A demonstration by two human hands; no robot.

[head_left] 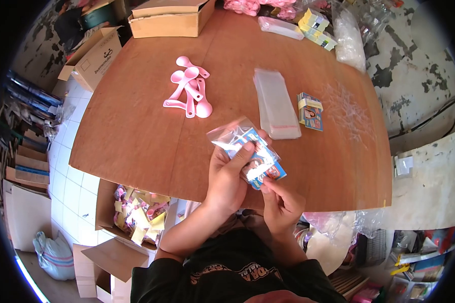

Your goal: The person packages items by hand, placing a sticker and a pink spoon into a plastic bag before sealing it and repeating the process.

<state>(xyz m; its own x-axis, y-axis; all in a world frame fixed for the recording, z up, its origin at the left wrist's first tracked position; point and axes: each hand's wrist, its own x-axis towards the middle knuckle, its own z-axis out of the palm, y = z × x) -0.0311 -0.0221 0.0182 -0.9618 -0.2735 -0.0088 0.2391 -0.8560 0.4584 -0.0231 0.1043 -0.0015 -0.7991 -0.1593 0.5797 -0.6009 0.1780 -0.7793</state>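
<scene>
- We find the clear bag point(221, 134) in both hands over the near part of the table point(136, 126), with a blue card point(275, 171) showing at its lower end; glare hides some print, and we cannot tell how far the card sits inside.
- We record the left hand point(228, 177) grasping bag and card, thumb laid across the front, fingers behind.
- We record the right hand point(282, 203) pinching the card's lower corner between thumb and forefinger, other fingers curled.
- Just beyond the hands we note a flat stack of clear sleeves point(278, 108), the nearest obstacle, with a banded bundle point(310, 112) beside it and loose strips point(349, 113) farther right.
- Left of the sleeves, we see pink spoons point(194, 92) in a loose pile.
- At the far edge we list a carton point(167, 24) and a yellow box point(316, 28).
- On the floor at left, we observe paper scraps point(139, 214) in a box point(104, 202) and a white sack point(55, 257).
</scene>
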